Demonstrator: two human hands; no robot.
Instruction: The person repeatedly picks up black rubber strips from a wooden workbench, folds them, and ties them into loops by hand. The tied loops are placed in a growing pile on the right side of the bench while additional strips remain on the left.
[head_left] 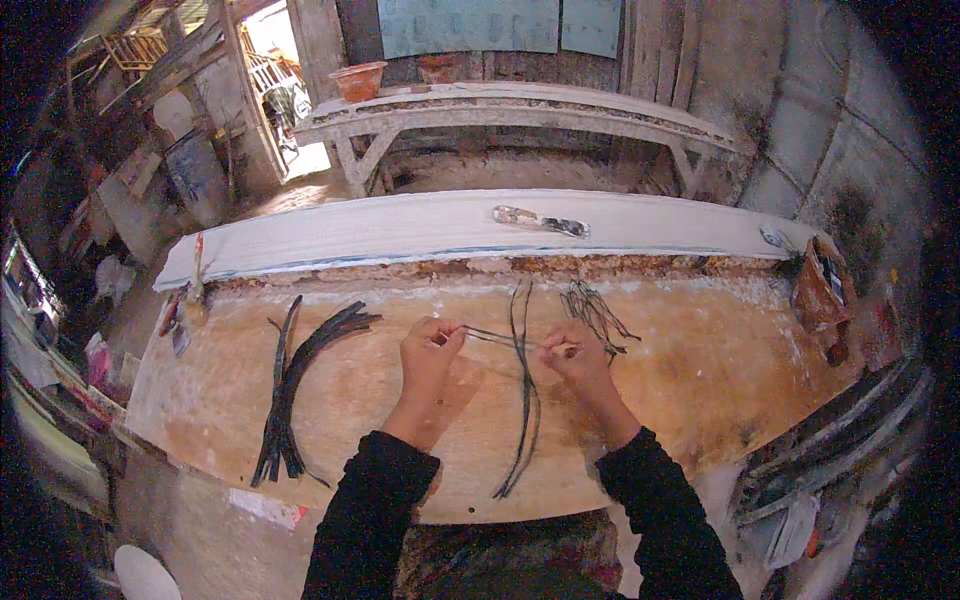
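My left hand (428,365) and my right hand (582,368) are raised over a wooden tabletop (690,400). A thin dark strand (492,337) runs between them, apparently doubled, with my fingertips pinching it at both ends. Below it, a few long black strands (527,400) lie lengthwise on the wood, crossing under the held one. To the left rests a thick bundle of black strips (287,400), spread at its upper end. Just beyond my right hand lies a smaller bunch of looped dark strands (600,310), partly hidden by that hand.
Along the table's far edge runs a white ledge (380,230) with a long metallic-looking tool (540,221) on it. A brown bag-like container (820,285) sits at the right end. Behind stands a whitish bench (540,112) with an orange pot (358,81).
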